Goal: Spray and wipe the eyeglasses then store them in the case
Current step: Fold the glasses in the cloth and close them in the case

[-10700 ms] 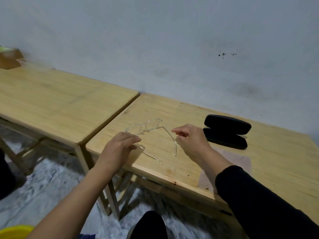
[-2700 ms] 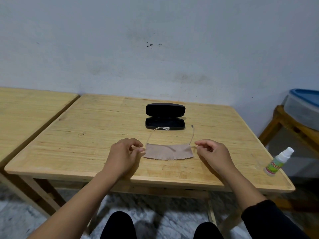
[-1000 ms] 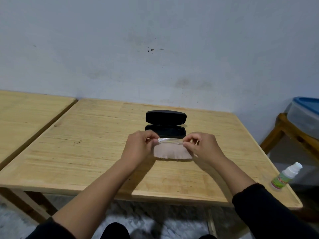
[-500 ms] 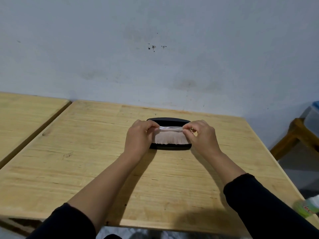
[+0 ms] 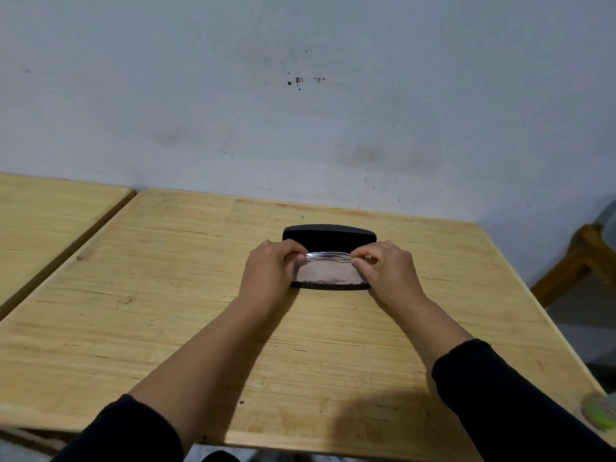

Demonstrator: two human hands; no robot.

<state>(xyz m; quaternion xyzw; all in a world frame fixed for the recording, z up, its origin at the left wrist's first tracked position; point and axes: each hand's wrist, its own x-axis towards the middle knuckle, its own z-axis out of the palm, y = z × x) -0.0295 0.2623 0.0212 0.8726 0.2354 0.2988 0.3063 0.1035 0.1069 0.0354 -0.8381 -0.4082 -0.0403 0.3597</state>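
The black eyeglass case (image 5: 328, 235) lies open on the far middle of the wooden table (image 5: 166, 295), its lid standing up behind. The clear-framed eyeglasses (image 5: 328, 256), folded and wrapped in a beige cloth (image 5: 325, 273), are held over the case's lower half. My left hand (image 5: 271, 273) pinches the left end of the glasses and my right hand (image 5: 388, 273) pinches the right end. The cloth hangs down in front and hides the case's inside. Whether the glasses rest in the case I cannot tell.
A second wooden table (image 5: 40, 215) adjoins on the left. The green-labelled spray bottle (image 5: 600, 413) shows blurred at the near right corner. A wooden stand (image 5: 580, 258) is off the right edge. A grey wall rises right behind the table.
Both hands folded the glasses in the cloth, carried them from the near table area forward to the open case, and have lowered them slightly onto it in the last half second.
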